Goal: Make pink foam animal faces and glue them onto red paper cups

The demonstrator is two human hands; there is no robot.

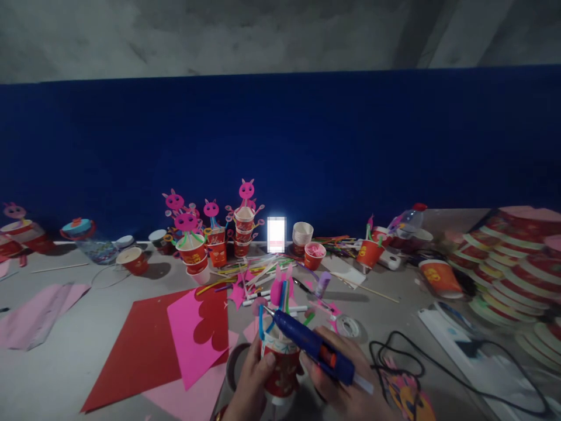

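Between both hands [256, 374] [331, 371] sits the red cup [280, 371].

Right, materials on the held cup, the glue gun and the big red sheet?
Cup: likely paper or card, printed red, with a pale rim like the paper cups around it.
Glue gun: looks like hard plastic, smooth dark blue; the narrow, pale tip is probably metal.
Red sheet: flat with crisp straight edges, matte; paper or thin card, can't tell which.
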